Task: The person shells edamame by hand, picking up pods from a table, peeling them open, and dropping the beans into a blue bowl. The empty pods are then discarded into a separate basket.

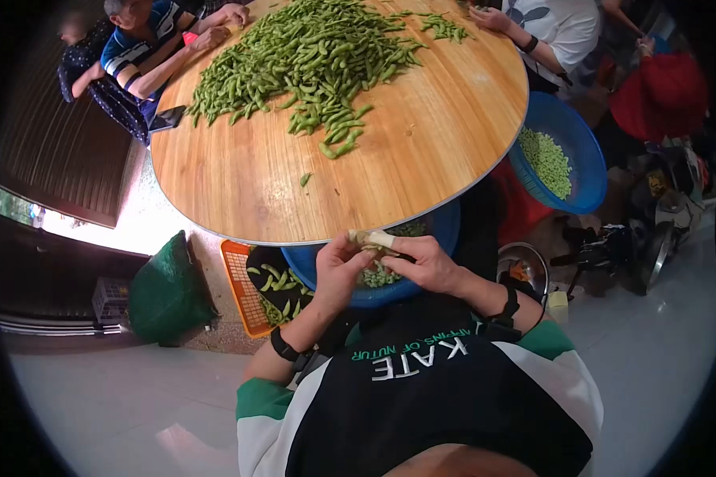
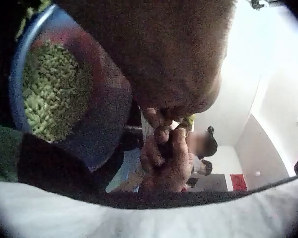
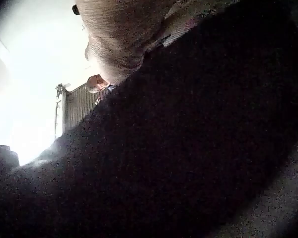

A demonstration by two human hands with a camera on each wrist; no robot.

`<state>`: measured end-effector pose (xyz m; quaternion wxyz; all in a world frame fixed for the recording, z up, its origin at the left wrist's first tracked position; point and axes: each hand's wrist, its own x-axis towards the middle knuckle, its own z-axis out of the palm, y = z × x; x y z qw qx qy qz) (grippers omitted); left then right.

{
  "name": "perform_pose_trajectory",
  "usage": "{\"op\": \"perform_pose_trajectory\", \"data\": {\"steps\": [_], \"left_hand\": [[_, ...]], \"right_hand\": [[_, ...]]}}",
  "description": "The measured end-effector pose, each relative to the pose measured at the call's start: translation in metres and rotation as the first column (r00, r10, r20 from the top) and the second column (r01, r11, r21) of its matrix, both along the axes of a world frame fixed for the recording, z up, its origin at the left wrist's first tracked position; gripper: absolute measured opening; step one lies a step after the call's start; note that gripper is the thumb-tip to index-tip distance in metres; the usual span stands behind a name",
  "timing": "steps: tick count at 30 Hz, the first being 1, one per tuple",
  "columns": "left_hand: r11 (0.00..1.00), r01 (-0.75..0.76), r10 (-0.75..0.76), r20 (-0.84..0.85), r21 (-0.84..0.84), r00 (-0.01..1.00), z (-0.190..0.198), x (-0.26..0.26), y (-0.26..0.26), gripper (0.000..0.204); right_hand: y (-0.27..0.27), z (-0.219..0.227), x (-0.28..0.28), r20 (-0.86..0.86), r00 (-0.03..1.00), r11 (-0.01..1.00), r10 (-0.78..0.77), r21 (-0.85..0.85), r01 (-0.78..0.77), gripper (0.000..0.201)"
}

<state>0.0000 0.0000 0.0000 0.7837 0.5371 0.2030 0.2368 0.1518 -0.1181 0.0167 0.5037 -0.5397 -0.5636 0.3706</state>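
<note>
Both hands meet above a blue basin [image 1: 298, 262] of shelled beans [image 1: 380, 276] at the table's near edge. The left hand [image 1: 339, 272] has its fingers bent round a small green pod [image 1: 371, 248], mostly hidden by the fingers. From the other side the right hand [image 1: 426, 266], with pale wrapping on a finger, pinches at the same pod. In the left wrist view, a bit of green [image 2: 190, 120] shows between the left hand [image 2: 174, 64] and the right hand [image 2: 169, 166]. The right wrist view shows only the back part of the right hand [image 3: 116, 37].
A large heap of pods [image 1: 310, 60] lies on the round wooden table [image 1: 406, 167]. An orange basket [image 1: 235, 282] and green sack [image 1: 167, 290] stand left, another blue basin [image 1: 585, 171] and a metal bowl [image 1: 542, 278] right. Other people sit around the table.
</note>
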Motion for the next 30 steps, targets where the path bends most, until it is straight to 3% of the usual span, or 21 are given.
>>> {"op": "perform_pose_trajectory", "data": {"steps": [3,5,6,7,8,9,12,14,17,19,21,25,26,27,28,29,30], "left_hand": [[1.0,0.004,-0.004,-0.031,0.005,1.0,0.019,-0.015,0.015,0.02],[0.899,-0.158,0.25,-0.183,0.408,0.951,0.037,-0.043,0.03,0.015],[0.69,-0.118,0.375,-0.214,0.714,0.902,0.044,-0.058,0.043,0.015],[0.385,-0.023,0.498,-0.187,0.923,0.847,0.051,-0.072,0.06,0.015],[0.128,0.143,0.617,-0.192,0.981,0.763,0.065,-0.082,0.07,0.014],[-0.113,0.331,0.724,-0.151,0.937,0.673,0.075,-0.088,0.076,0.014],[-0.033,0.21,0.646,-0.139,0.977,0.75,0.075,-0.079,0.101,0.015],[0.324,0.038,0.504,-0.206,0.945,0.839,0.067,-0.047,0.11,0.016],[0.177,0.096,0.409,-0.162,0.98,0.898,0.052,0.01,0.127,0.02],[0.183,0.076,0.375,-0.141,0.98,0.916,0.052,0.043,0.133,0.024],[-0.032,0.16,0.31,-0.142,0.987,0.94,0.033,0.068,0.152,0.027],[0.024,0.209,0.323,-0.206,0.978,0.924,0.024,0.075,0.16,0.03],[-0.041,0.072,0.304,-0.057,0.997,0.951,0.023,0.071,0.156,0.026],[-0.107,-0.073,0.274,0.1,0.992,0.956,0.026,0.069,0.153,0.024],[-0.115,-0.073,0.269,0.101,0.991,0.958,0.034,0.067,0.143,0.024],[0.303,-0.089,0.263,0.006,0.949,0.965,0.038,0.061,0.125,0.019],[0.673,-0.087,0.221,-0.088,0.735,0.971,0.042,0.053,0.105,0.016]], "right_hand": [[0.011,0.004,-0.002,0.049,0.999,0.993,0.02,0.115,-0.025,0.058],[0.009,0.022,-0.007,-0.145,0.983,0.991,-0.112,-0.086,0.1,0.049],[0.008,0.021,-0.004,-0.137,0.976,0.986,-0.166,-0.045,0.162,0.044],[0.009,0.019,0.001,-0.14,0.976,0.986,-0.164,-0.042,0.159,0.044],[0.007,0.017,0.007,-0.11,0.976,0.982,-0.187,-0.051,0.182,0.043],[0.005,0.015,0.011,-0.078,0.975,0.977,-0.207,-0.062,0.203,0.042],[0.008,0.016,0.013,-0.091,0.97,0.972,-0.224,-0.1,0.215,0.039],[0.009,0.017,0.011,-0.105,0.966,0.966,-0.236,-0.136,0.221,0.037],[0.013,0.017,0.01,-0.126,0.959,0.96,-0.254,-0.153,0.234,0.037],[0.012,0.016,0.01,-0.097,0.964,0.96,-0.247,-0.163,0.229,0.037],[0.009,0.015,0.01,-0.102,0.962,0.955,-0.255,-0.18,0.234,0.036],[0.005,0.007,0.015,-0.091,0.956,0.952,-0.28,-0.153,0.264,0.038],[0.003,0.005,0.015,-0.097,0.955,0.952,-0.282,-0.155,0.265,0.038],[0.003,0.005,0.018,-0.221,0.937,0.95,-0.271,-0.218,0.223,0.039],[0.005,0.005,0.02,-0.342,0.902,0.947,-0.264,-0.271,0.174,0.041],[0.007,0.007,0.021,-0.349,0.898,0.946,-0.269,-0.271,0.178,0.041],[0.009,0.01,0.02,-0.462,0.854,0.96,-0.24,-0.245,0.137,0.042]]}}
